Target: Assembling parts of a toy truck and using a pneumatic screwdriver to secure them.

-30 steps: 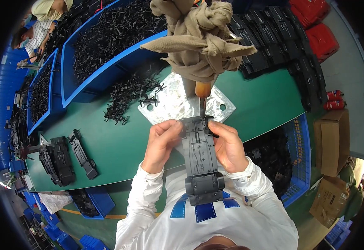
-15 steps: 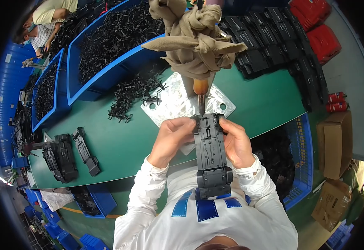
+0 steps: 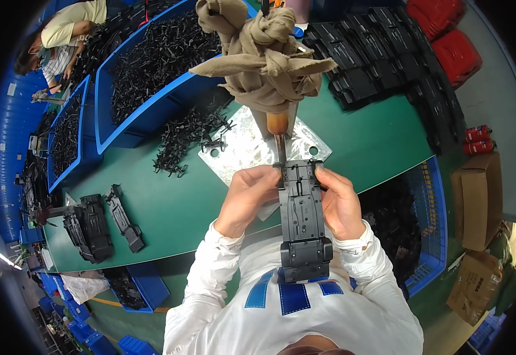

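Both my hands hold a black plastic toy car chassis [image 3: 303, 213] by its far end, its near end close to my shirt. My left hand [image 3: 247, 198] pinches the far left corner, and my right hand [image 3: 339, 204] closes on the far right corner. Screw holes and raised ribs show on the upper face. Above the far left corner hangs a power screwdriver [image 3: 278, 124] with an orange collar, its body wrapped in knotted beige cloth [image 3: 264, 68]. The metal bit points down at that corner; whether it touches cannot be made out. Beneath lies a shiny metal plate [image 3: 240, 142].
Small black parts lie piled [image 3: 178, 142] on the green table [image 3: 364, 136], beside a full blue bin [image 3: 145, 118]. Several chassis stack at far right [image 3: 382, 53]; more lie at left [image 3: 95, 228]. A blue crate [image 3: 435, 225] stands at right. A person [image 3: 71, 29] works at far left.
The chassis has shifted slightly right in both my hands. The screwdriver bit now stands over its far left corner, rather than further in along the far edge.
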Demonstrator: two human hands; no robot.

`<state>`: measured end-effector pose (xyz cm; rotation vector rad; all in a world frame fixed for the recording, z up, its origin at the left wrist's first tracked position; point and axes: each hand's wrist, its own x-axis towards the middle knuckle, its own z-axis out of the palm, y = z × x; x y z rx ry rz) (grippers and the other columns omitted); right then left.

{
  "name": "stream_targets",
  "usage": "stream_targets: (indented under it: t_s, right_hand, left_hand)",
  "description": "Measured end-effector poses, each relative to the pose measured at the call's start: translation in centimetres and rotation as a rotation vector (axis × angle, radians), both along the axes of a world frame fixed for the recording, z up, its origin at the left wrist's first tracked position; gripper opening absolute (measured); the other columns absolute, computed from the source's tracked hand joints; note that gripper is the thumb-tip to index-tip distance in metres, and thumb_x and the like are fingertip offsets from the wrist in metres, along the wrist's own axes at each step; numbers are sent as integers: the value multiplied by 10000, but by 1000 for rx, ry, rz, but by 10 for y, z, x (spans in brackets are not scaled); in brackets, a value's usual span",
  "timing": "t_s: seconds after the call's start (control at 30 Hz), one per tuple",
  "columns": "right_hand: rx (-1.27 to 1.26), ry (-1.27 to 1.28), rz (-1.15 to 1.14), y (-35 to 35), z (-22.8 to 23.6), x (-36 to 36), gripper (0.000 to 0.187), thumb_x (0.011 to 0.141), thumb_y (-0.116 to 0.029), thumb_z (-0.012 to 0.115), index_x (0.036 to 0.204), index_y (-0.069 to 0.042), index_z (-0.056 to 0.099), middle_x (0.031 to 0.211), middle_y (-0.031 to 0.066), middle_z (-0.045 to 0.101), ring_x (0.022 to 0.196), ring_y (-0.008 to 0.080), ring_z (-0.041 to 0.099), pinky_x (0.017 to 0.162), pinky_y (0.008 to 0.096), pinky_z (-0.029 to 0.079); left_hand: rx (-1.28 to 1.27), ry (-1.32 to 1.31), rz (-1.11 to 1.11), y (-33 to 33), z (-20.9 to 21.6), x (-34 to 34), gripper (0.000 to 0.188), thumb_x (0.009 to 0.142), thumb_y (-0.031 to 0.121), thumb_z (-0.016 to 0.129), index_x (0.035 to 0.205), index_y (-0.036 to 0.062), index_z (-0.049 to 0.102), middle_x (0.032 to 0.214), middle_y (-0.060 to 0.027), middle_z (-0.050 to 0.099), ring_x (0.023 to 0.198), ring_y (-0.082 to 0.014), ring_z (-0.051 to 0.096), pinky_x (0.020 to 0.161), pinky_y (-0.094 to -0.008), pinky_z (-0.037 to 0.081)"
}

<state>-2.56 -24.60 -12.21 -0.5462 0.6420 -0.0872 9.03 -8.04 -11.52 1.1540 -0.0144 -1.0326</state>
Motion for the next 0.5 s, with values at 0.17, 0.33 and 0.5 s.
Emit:
stream_targets:
  t_s: [0.17,0.33,0.5]
  right_hand:
    - [-23,-1,-8,1,5,1,191,938,-126,605,1045,20,664,1027,41,642,984,130,570,922,284,421]
    - [-23,-4,11,0,3,1,188,935,-127,609,1042,18,663,1023,40,643,978,130,570,916,284,424]
    - [-7,17,5,2,6,2,185,934,-126,610,1037,19,663,1019,42,641,984,131,566,922,285,418]
  left_hand:
    - [-48,-3,-36,0,-2,0,224,952,198,645,1019,-13,677,970,-53,694,863,-127,652,822,-287,527]
    - [14,-3,52,-7,10,-5,250,971,252,636,783,99,574,667,99,418,552,15,345,516,-151,352]
    - [4,7,48,-4,8,-5,246,969,248,640,782,102,575,667,102,412,555,12,342,527,-155,349]
